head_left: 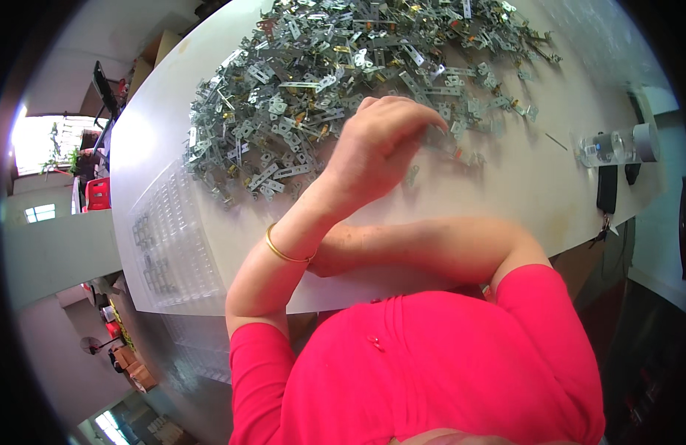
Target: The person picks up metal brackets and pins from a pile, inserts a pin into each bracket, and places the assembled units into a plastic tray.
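Observation:
A large heap of small flat metal brackets, silvery with some brass-coloured bits, covers the far part of the white table. My left hand is over the heap's near edge, bent at the wrist, with a gold bangle on its forearm. Its fingers curl to the right and downward; whatever they hold, if anything, is hidden beneath the hand. A few loose brackets lie just right of it. My right arm crosses leftward under my left forearm. My right hand is mostly covered there, fingers not visible, near the table's front edge.
Clear plastic trays rest at the table's left, some cells holding metal parts. On the right lie a clear jar with a pale lid, a thin rod and a dark strap-like object. A red stool stands beyond the left edge.

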### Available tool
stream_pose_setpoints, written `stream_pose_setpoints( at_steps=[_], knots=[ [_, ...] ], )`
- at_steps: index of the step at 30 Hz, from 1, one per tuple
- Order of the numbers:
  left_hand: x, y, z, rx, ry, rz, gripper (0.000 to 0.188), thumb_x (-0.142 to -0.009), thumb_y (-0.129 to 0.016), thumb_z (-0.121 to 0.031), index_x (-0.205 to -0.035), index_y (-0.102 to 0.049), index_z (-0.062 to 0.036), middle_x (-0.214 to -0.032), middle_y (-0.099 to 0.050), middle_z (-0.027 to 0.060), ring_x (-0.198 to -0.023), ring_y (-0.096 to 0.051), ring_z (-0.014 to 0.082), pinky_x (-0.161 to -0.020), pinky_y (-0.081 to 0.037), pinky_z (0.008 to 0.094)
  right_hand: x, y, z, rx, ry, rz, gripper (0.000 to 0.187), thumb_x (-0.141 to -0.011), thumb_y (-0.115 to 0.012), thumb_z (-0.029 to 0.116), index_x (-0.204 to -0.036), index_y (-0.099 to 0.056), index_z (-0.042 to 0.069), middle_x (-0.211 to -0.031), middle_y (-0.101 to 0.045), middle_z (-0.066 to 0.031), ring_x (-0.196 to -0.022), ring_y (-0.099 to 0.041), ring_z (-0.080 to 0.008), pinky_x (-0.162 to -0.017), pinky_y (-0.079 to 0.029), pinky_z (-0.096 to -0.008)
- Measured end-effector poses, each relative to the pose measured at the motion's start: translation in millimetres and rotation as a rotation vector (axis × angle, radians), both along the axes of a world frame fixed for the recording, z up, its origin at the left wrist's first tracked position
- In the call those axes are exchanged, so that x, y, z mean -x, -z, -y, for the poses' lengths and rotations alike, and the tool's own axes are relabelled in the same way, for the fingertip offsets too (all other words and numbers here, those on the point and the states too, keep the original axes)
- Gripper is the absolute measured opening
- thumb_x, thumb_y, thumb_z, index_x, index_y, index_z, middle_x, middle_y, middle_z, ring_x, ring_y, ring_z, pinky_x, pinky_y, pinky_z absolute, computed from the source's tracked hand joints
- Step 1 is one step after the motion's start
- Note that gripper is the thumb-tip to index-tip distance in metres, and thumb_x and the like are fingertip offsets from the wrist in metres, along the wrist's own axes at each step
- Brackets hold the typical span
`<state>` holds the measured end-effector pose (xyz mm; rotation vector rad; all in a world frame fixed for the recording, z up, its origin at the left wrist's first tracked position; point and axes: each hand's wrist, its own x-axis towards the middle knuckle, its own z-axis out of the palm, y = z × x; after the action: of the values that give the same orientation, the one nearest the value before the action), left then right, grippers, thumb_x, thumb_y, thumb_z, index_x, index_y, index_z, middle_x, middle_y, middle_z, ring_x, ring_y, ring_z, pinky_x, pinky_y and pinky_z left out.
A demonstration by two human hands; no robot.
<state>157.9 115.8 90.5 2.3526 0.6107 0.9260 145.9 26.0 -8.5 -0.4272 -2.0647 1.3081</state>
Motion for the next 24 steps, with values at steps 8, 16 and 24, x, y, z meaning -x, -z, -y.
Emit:
stream_pose_setpoints(
  at_steps=[8,16,24],
  knots=[
    [77.0,-6.9,-11.6,0.789,-0.289,0.604,0.018,-0.104,-0.053,-0.011,-0.109,-0.065,0.0003,-0.091,-0.07,0.0093,-0.082,-0.071,0.0201,-0.074,-0.059,0.0321,-3.5,-2.7,-6.5,-0.126,-0.057,-0.077,0.012,-0.09,-0.062,0.006,-0.102,-0.065,0.006,-0.104,-0.066,-0.0148,-0.094,-0.064,-0.0381,-0.078,-0.052,-0.0467],
    [137.1,8.1,6.1,0.916,-0.499,0.63,0.02,-0.105,-0.053,-0.014,-0.113,-0.066,-0.001,-0.082,-0.064,0.0015,-0.066,-0.066,0.0119,-0.059,-0.052,0.0245,-35.4,-53.8,-29.5,0.141,-0.17,0.025,0.01,-0.089,-0.065,0.009,-0.098,-0.067,0.006,-0.089,-0.067,-0.0119,-0.077,-0.065,-0.0325,-0.069,-0.051,-0.042],
    [145.9,21.8,17.4,0.8,-0.525,0.645,0.021,-0.104,-0.054,-0.015,-0.108,-0.07,-0.0018,-0.08,-0.068,-0.0001,-0.063,-0.057,0.0028,-0.054,-0.044,0.018,-35.2,-111.1,-57.0,0.27,0.499,-0.235,0.006,-0.1,-0.062,0.006,-0.105,-0.065,0.003,-0.08,-0.067,-0.0006,-0.066,-0.057,-0.0032,-0.058,-0.047,-0.0224]
  ],
)
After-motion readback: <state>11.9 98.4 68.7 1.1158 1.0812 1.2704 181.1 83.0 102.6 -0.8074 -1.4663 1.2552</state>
